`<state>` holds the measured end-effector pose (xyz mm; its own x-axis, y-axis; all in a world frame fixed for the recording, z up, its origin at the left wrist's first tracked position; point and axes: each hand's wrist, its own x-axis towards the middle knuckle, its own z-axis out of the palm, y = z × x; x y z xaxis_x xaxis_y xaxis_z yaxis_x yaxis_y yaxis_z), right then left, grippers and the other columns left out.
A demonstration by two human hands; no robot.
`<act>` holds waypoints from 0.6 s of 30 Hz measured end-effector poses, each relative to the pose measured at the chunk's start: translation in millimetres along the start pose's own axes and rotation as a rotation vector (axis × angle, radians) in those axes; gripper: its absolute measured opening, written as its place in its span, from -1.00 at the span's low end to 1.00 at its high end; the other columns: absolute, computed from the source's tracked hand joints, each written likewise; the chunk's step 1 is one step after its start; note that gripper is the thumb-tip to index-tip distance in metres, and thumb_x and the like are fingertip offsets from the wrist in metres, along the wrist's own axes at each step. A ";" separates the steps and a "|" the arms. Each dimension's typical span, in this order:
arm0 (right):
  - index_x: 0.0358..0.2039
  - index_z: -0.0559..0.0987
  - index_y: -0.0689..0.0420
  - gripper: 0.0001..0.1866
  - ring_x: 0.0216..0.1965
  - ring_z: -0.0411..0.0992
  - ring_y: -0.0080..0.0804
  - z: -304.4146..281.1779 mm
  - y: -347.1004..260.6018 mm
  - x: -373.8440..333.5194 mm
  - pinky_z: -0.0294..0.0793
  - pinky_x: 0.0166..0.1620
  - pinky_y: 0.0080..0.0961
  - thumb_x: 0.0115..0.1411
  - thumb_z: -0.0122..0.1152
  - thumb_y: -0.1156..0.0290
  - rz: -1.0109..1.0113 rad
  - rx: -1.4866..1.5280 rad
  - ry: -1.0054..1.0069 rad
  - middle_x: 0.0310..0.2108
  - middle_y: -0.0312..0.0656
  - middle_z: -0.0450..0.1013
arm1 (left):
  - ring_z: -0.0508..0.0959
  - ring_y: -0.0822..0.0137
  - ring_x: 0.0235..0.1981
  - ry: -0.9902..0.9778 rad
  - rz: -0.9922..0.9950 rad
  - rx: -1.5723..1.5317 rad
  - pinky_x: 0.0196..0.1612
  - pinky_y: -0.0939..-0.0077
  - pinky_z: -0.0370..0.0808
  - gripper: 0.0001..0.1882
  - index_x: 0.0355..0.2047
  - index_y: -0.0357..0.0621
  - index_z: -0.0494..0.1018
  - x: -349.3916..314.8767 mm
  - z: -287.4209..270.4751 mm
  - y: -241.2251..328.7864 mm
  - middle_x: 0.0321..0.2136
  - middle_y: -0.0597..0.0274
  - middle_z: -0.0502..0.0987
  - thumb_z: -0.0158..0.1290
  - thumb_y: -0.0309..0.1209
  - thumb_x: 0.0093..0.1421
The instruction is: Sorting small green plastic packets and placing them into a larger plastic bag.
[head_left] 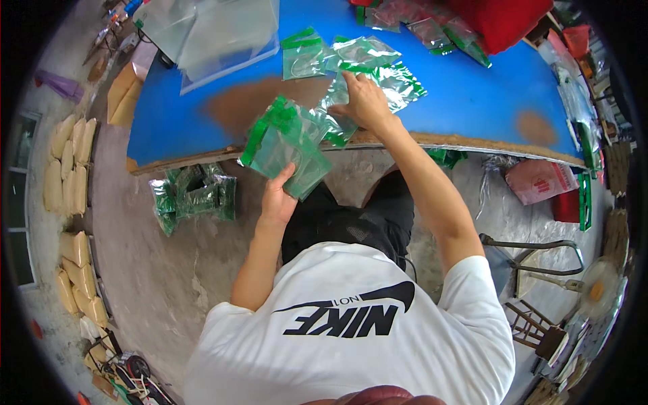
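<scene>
My left hand (pixel 279 194) grips a stack of clear plastic bags (pixel 287 145) with green bands, held just off the table's near edge; the thumb lies on top. Over the table, my right hand (pixel 363 100) reaches onto loose clear bags (pixel 402 86) with green edges, its thumb and fingers apart. Its fingertips touch or hover just above them; I cannot tell which. Beyond it lie more such bags, one flat bag (pixel 304 55) to the left and another (pixel 364 52) close beside it.
The blue table (pixel 486 101) has worn brown patches. Large clear plastic sheets (pixel 229 37) lie at its far left, a red cloth-like heap (pixel 499 23) at far right. Bundled green bags (pixel 194 196) sit on the floor at left. A metal-framed chair (pixel 540 253) and a fan (pixel 597 290) stand at right.
</scene>
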<state>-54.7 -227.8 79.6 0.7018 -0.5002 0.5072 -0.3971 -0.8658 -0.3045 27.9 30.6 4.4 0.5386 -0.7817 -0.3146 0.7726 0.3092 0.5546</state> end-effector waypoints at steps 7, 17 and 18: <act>-0.17 0.45 0.29 -0.46 -0.28 0.47 0.26 14.6 -5.9 3.2 0.44 -0.25 0.00 0.22 0.22 -0.02 0.399 0.450 -0.112 -0.34 0.23 0.50 | 0.49 0.22 0.10 -0.001 0.045 0.027 0.22 0.21 0.41 -0.54 0.16 -0.24 0.35 -3.9 -10.1 -2.1 0.07 0.16 0.49 0.12 -0.52 0.25; -0.31 0.53 0.26 -0.71 -0.46 0.45 -0.30 -8.7 -90.7 -86.2 0.42 -0.32 -0.33 0.37 0.04 0.27 0.522 0.925 -0.369 -0.52 -0.11 0.39 | 0.48 0.20 0.12 -0.149 -0.156 -0.219 0.25 0.21 0.38 -0.50 0.17 -0.18 0.36 -4.3 -7.5 -3.6 0.08 0.18 0.49 0.19 -0.41 0.23; -0.31 0.53 0.26 -0.71 -0.46 0.45 -0.30 -9.0 -84.9 -85.1 0.42 -0.32 -0.33 0.37 0.04 0.27 0.527 0.923 -0.368 -0.52 -0.11 0.39 | 0.47 0.19 0.13 -0.124 -0.159 -0.172 0.27 0.19 0.36 -0.50 0.17 -0.18 0.35 -3.5 -7.4 -4.0 0.09 0.18 0.48 0.18 -0.41 0.24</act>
<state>-86.0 -111.8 69.6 0.7683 -0.6346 -0.0840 -0.2131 -0.1298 -0.9684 25.4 36.2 -2.4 0.3684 -0.8850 -0.2847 0.8957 0.2559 0.3636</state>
